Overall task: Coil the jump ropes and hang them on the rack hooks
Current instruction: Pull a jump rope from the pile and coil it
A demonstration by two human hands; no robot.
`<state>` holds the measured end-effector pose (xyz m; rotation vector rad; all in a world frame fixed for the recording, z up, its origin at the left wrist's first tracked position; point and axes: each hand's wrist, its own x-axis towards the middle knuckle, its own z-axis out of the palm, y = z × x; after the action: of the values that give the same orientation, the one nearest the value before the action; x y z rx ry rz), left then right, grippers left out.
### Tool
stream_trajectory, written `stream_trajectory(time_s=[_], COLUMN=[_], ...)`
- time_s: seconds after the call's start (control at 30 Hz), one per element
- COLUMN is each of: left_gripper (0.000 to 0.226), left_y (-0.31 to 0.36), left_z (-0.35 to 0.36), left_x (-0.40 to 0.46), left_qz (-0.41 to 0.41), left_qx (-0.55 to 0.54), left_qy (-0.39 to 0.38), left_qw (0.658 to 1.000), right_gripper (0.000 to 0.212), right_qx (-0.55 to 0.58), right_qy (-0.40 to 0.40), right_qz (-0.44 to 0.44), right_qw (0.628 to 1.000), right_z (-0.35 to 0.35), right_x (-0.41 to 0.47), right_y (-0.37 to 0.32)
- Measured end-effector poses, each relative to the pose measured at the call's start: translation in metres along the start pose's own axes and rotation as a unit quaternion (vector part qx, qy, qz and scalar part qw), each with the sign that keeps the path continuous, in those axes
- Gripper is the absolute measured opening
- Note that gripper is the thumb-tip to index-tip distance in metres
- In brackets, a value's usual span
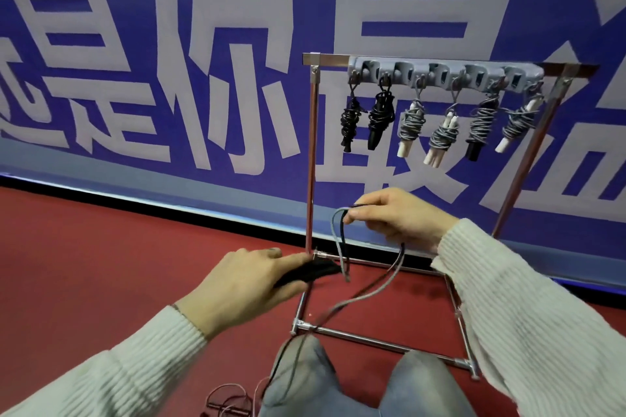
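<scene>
My left hand (244, 284) grips the black handles (310, 272) of a jump rope low in front of the rack. My right hand (399, 217) pinches a folded loop of its grey and black cord (340, 234) a little higher and to the right. The rest of the cord (366, 294) trails down past my knees. A metal rack (311, 145) stands ahead, and its grey hook bar (443, 76) carries several coiled ropes: two black bundles (366, 120) on the left and grey ones with white or black handles (447, 130) to the right.
A reddish rope (227, 398) lies loose on the red floor by my left knee (298, 379). The rack's base bars (382, 345) run just in front of my knees. A blue banner wall (169, 78) with large white characters stands behind the rack.
</scene>
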<state>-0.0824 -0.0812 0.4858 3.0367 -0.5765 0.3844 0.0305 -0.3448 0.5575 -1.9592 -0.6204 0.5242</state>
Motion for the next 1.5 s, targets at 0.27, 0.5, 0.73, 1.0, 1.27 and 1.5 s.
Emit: stream_trajectory(time_s=[0.27,0.5,0.73,1.0,1.27,1.5], left_gripper=[0.029,0.036,0.015,0.022,0.030,0.026], left_y=[-0.018,0.019,0.019,0.033,0.023,0.017], left_z=[-0.001,0.004,-0.005,-0.031,-0.012,0.001], left_x=[0.011,0.027,0.009,-0.023,0.005,-0.001], left_qz=[-0.207,-0.108,0.076,0.076,-0.230,-0.044], left_qx=[-0.191,-0.272,-0.218,-0.478,-0.579,-0.349], left_qy=[0.046,0.055,0.022,-0.012,0.150,-0.030], left_qw=[0.958,0.955,0.973,0.875,0.768,0.936], right_gripper=[0.023,0.031,0.026,0.012,0.022,0.022], right_qx=[-0.505,-0.550,-0.309,0.008,-0.268,-0.340], right_qy=[-0.166,-0.106,-0.093,-0.151,0.033,-0.081], right_qz=[0.054,-0.136,-0.094,0.020,-0.135,-0.100], right_qw=[0.845,0.817,0.942,0.988,0.953,0.931], right_z=[0.032,0.095,0.055,0.047,0.103,0.079], right_x=[-0.005,-0.017,-0.002,0.002,-0.029,-0.036], right_y=[-0.007,-0.036,-0.030,0.017,0.034,-0.007])
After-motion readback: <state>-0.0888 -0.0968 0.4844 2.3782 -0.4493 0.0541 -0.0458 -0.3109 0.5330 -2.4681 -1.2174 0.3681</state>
